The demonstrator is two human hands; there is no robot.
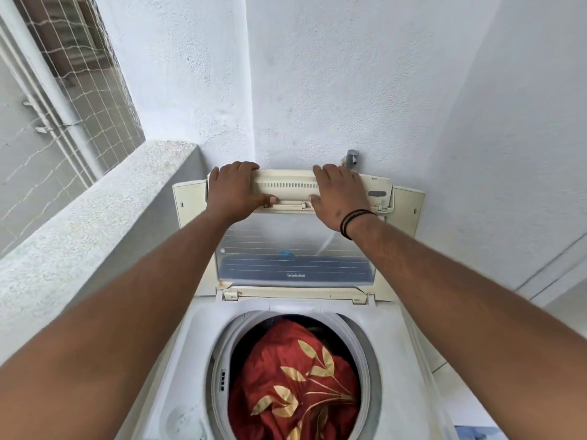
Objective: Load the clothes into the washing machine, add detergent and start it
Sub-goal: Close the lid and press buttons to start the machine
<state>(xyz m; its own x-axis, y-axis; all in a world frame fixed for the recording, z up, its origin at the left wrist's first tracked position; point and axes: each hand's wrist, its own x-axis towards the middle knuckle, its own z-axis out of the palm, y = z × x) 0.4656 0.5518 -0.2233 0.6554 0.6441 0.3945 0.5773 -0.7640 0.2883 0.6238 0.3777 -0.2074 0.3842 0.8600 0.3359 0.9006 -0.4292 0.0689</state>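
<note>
- Head view: lid (295, 249) folded upright at far side of washing machine (390, 360); long axis runs left-right.
- Left hand (233, 190) and right hand (338, 196) both on lid's top edge, fingers hooked over it; equally near.
- Lid: cream plastic w/ clear ribbed panel.
- Clothes (295, 382): red cloth, gold leaf print, in round drum at near side.

Red cloth (295, 379) with gold leaves; cream lid (289, 185)
</note>
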